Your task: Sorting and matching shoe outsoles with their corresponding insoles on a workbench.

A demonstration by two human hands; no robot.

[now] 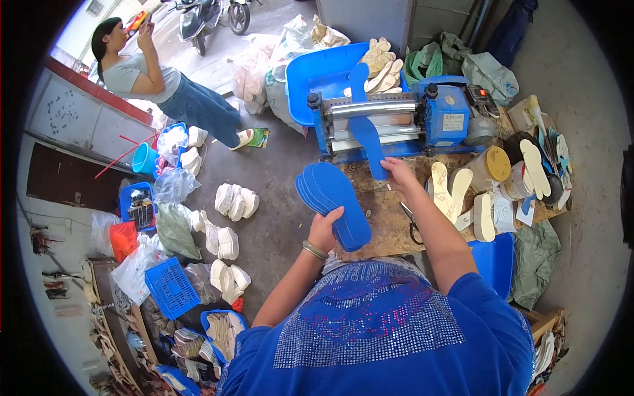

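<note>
Holding blue insoles [333, 201] (stacked) in left hand [323, 231], right hand [399, 173] seemingly gripping one insole [368, 142]

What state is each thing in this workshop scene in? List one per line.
Left hand: holding the fanned stack of blue foam insoles.
Right hand: gripping a single blue insole fed into the rollers.
Blue roller machine: insole lying across its rollers.
Cream insoles: lying loose on the wooden bench.

Both hands raised forward, left [323, 228] curled gripping, right [398, 173] pinching, forearms bare
</note>
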